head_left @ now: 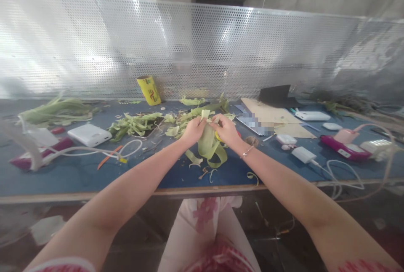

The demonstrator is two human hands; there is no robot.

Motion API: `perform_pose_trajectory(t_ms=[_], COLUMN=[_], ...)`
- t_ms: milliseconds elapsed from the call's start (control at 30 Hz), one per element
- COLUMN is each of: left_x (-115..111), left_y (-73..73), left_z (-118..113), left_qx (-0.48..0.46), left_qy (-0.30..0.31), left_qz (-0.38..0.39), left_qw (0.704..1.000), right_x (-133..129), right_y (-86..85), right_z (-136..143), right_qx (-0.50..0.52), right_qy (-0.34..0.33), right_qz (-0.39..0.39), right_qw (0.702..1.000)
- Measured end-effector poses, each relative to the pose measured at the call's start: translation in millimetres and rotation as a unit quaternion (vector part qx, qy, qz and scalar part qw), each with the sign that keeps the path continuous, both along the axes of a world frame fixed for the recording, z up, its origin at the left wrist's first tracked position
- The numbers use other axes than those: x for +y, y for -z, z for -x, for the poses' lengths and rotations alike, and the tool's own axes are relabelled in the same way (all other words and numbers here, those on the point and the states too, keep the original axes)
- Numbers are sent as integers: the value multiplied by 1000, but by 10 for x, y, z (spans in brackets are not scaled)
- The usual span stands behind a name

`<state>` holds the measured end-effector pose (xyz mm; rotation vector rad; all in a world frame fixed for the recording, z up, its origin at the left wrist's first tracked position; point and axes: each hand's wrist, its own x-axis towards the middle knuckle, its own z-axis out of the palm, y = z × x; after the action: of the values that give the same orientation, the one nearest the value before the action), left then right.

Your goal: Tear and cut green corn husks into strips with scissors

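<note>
My left hand (193, 132) and my right hand (228, 132) are close together over the middle of the blue table. Both have their fingers pinched on a broad, pale green leaf strip (207, 142), whose lower part hangs down and curls below them. The fingertips partly hide its upper end. Something yellow and red shows behind my right hand, too covered to name. Loose green leaf pieces (195, 114) lie just behind my hands. To their left is a pile of cut green strips (135, 124). Small curled scraps (208, 174) lie near the table's front edge.
A yellow can (149, 90) stands by the perforated metal screen (126, 53). Long leaves (58, 110) lie far left. White power banks (89, 134), purple power strips (345, 149) and cables (344, 171) flank my arms. Brown paper (268, 112) and a phone-like slab (251, 125) lie right.
</note>
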<state>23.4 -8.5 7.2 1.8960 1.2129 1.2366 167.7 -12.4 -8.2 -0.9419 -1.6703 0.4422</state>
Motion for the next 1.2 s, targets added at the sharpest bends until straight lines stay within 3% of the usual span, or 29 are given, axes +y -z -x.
perform_pose_trajectory(t_ms=[267, 467, 633, 733, 833, 1000, 1200], left_x=[-9, -16, 10, 22, 40, 69, 15], left_y=[-39, -26, 51, 74, 74, 70, 25], left_z=[-4, -8, -34, -42, -35, -8, 0], left_qx=[12, -35, -124, -149, -151, -103, -50], left_qy=[-27, -13, 45, 38, 44, 50, 61], left_qz=[-4, 40, 88, 110, 118, 81, 11], left_qw=[1000, 998, 987, 982, 980, 990, 997], right_x=[-38, -46, 12, 29, 23, 28, 0], right_y=[-12, -7, 30, 31, 13, 20, -7], right_z=[0, 8, 20, 6, -10, -8, 2], right_qx=[-20, -16, 22, 24, 57, 113, 83], right_qy=[-27, -48, -55, -40, -36, -13, -26], right_qz=[-20, -1, 24, 70, 69, 91, 107], right_qw=[999, 999, 998, 996, 995, 989, 990])
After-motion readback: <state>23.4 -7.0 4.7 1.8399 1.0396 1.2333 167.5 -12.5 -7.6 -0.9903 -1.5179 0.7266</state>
